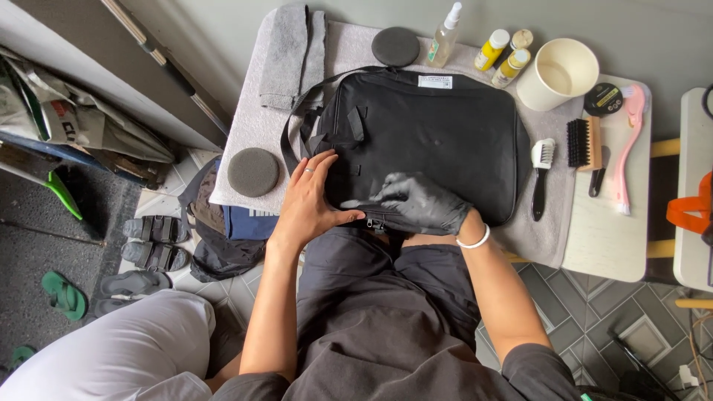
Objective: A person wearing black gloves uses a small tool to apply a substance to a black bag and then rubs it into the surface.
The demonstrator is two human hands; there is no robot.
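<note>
Setting: a small table (605, 238) draped with a grey towel (245, 134), standing on a grey tiled floor (587, 304) against a plain wall; the person sits at its near edge.
Landmark: a black bag (438, 141) lies flat in the middle of the towel, strap looped off its left side.
Left hand: bare, with a ring, the left hand (312, 200) lies flat and open-fingered on the bag's near-left corner, pressing it down and gripping nothing.
Right hand: in a black glove, the right hand (420, 200) rests on the bag's near edge, fingers curled over the zipper (375, 220); whether they pinch the pull I cannot tell.
Left of bag: a round grey sponge pad (253, 171) on the towel, and a folded grey cloth (293, 52) further back.
Behind bag: a black round pad (395, 46), a clear spray bottle (444, 37), small yellow bottles (492, 50) and a cream cup (557, 73).
Right of bag: a small white-headed brush (541, 167), a wooden brush (584, 142) with dark bristles, a round black tin (603, 99) and a pink long-handled brush (630, 141).
Floor left of bag: grey sandals (152, 241) and green flip-flops (63, 293).
</note>
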